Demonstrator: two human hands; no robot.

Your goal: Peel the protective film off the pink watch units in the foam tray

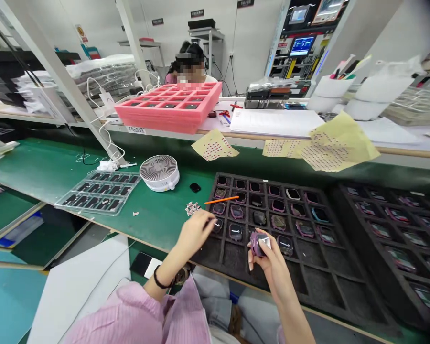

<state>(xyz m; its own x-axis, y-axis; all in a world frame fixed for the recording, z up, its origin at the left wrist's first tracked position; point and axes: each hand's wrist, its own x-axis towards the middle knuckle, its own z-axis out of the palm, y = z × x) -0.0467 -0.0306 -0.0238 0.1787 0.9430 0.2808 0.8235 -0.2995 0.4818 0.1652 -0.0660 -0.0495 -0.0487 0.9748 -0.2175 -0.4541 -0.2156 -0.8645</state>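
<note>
My right hand [268, 260] holds a small purple-framed device [257, 242] over the front of a black foam tray [236, 253]. Its thumb lies on the device's pale face. My left hand [197, 229] reaches to the tray's left edge, fingers bent close together beside a device in a corner compartment [218, 224]; whether anything is between the fingertips is too small to tell. Square devices with purple, black or pale frames fill the tray's back compartments. An orange stick [221, 199] lies across the tray's left edge, near a pile of small pale pieces [192, 208].
A white round fan [159, 173], a black square part [195, 187] and a clear tray of dark parts [102, 192] sit on the green bench. A second black tray [390, 239] stands right. Above, a shelf bears a pink foam tray [165, 119] and yellow sheets [340, 143]. People sit beyond.
</note>
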